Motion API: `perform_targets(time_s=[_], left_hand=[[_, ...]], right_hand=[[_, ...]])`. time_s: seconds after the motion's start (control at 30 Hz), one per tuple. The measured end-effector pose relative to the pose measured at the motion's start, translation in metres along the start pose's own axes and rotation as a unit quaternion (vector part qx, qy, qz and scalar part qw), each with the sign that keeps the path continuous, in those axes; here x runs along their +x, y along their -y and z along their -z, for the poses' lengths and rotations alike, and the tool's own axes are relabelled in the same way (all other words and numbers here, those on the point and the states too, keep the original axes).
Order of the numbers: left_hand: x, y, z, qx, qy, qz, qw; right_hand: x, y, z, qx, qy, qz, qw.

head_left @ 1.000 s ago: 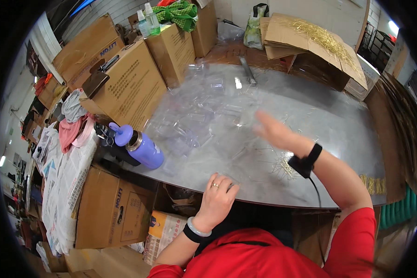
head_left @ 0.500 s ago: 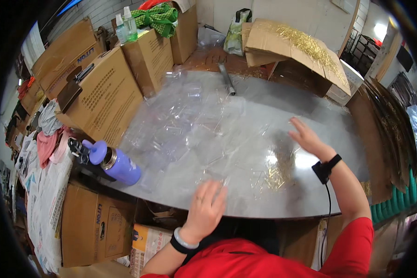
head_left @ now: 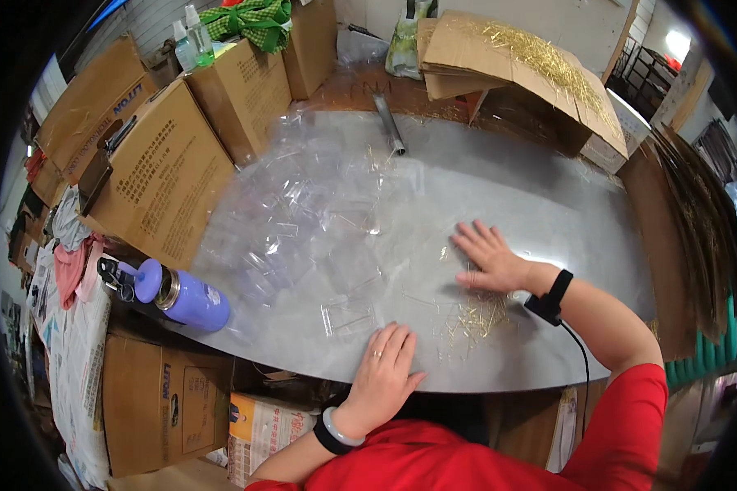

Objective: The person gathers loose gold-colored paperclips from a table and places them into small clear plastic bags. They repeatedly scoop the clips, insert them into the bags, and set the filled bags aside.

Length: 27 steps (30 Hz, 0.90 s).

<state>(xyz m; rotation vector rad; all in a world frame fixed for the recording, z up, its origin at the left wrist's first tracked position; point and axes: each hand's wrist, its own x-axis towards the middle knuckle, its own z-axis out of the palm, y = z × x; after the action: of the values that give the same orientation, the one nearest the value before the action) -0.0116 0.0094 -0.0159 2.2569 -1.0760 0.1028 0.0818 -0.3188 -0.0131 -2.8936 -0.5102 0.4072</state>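
My right hand (head_left: 493, 260) lies flat on the grey tabletop (head_left: 540, 196), fingers spread and holding nothing. Just below its palm is a small scatter of thin gold pieces (head_left: 481, 317), with a few more near the fingertips. My left hand (head_left: 385, 365) rests at the table's near edge, its fingers stretched out, with nothing in it. Close to those fingers sits a clear plastic piece (head_left: 348, 316). Many more clear plastic pieces (head_left: 282, 229) overlap across the left half of the table; their exact shape is hard to make out.
A purple bottle (head_left: 195, 301) lies tilted at the left edge. Cardboard boxes (head_left: 168, 176) line the left side. At the back are a dark metal bar (head_left: 390, 127) and an opened carton (head_left: 508, 61) topped with gold strands (head_left: 540, 61). Flat cardboard sheets (head_left: 688, 229) stand at the right.
My right hand has come down and to the left onto the tabletop, beside the gold pieces. My left hand has shifted slightly right and settled at the near edge. The view has tilted a little.
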Motion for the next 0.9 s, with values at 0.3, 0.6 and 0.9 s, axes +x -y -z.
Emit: perform_targets(time_s=[0.3, 0.6, 0.9], left_hand=[[0.001, 0.006, -0.013, -0.001, -0.03, -0.017, 0.999], [0.006, 0.002, -0.034, -0.039, -0.04, -0.087, 0.995], [0.023, -0.005, -0.028, -0.022, -0.079, -0.052, 0.995]], right_hand=[[-0.092, 0.066, 0.026, -0.027, -0.122, -0.004, 0.992], [-0.159, 0.147, -0.04, 0.005, -0.246, -0.078, 0.966], [-0.135, 0.164, -0.084, 0.077, -0.429, -0.152, 0.887]])
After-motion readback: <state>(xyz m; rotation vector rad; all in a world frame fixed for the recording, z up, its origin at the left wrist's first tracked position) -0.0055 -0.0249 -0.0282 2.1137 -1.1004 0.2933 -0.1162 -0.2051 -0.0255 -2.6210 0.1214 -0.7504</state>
